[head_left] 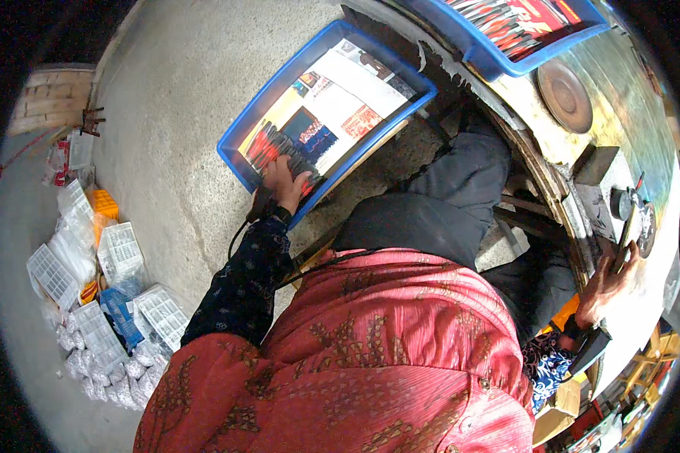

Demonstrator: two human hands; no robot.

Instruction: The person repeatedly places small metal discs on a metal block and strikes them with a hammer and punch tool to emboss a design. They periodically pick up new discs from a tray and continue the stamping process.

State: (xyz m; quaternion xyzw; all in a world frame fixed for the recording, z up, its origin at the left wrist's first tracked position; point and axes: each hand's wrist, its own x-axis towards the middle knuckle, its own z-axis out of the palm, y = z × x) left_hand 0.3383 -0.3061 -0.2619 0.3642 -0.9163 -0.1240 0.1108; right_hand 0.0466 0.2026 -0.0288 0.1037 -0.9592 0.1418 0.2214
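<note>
Down at the floor, the left hand reaches into a blue tray lined with printed paper, its fingers curled down onto a bundle of dark, red-tipped small parts lying in the near corner of that tray. It looks closed on a few of them, though how many it grips is hidden under the palm. The right hand is far off to the other side, resting against the edge of the worktop with its fingers bent around a thin dark rod; whether it grips or only steadies it I cannot tell.

To do this pickup well, I judge the hand should gather the parts from the heap's edge, pinching them lengthwise so they stay aligned rather than fanning out, and lift straight up clear of the tray's wall. Since the body twists hard to reach, keeping the other hand braced on the worktop helps balance.

A second blue tray sits on the worktop, and white plastic boxes lie well apart on the floor.
</note>
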